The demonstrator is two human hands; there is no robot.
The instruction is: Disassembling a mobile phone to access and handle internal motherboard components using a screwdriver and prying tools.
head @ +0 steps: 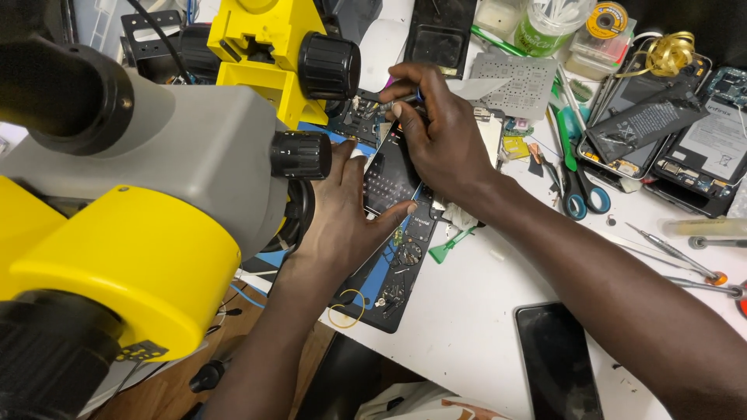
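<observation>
Steadying a thin, fragile opened phone [389, 175] by its edges, left hand [342, 210] grips it while right hand [436, 132] pinches a slim tool [389, 97] (under microscope [179, 179]).

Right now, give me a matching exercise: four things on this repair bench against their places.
Things:
1. scissors
2. opened phone
3. dark phone
4. gold ribbon

Places:
A. face down at the table's near edge
B. top right, on the dismantled phones
C. steadied by the left hand while the right hand works a tool on it
D. right of the right forearm, blue handles nearest

Pairs: 1-D, 2-C, 3-A, 4-B
</observation>
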